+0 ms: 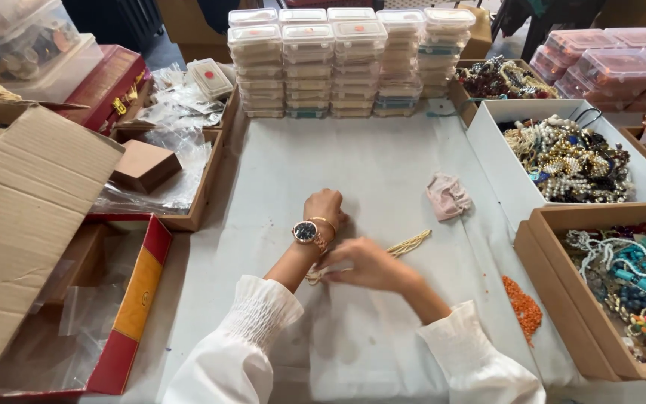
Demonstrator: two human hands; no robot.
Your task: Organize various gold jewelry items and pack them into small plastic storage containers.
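Both hands meet mid-table on the white cloth (383,172). Left hand (324,209), wearing a wristwatch (306,232), is curled into a loose fist over one end of a cream bead strand (410,242); can't tell if it actually grips it. Right hand (368,263) lies across the strand's middle, fingers pressing on it. The strand's free end sticks out just right of the right hand. Crumpled pink cloth (447,196) nearby.

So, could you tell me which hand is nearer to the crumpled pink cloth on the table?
The right hand: it rests on the cream bead strand, below and left of the pink cloth. The left hand, wearing a watch, lies farther left.
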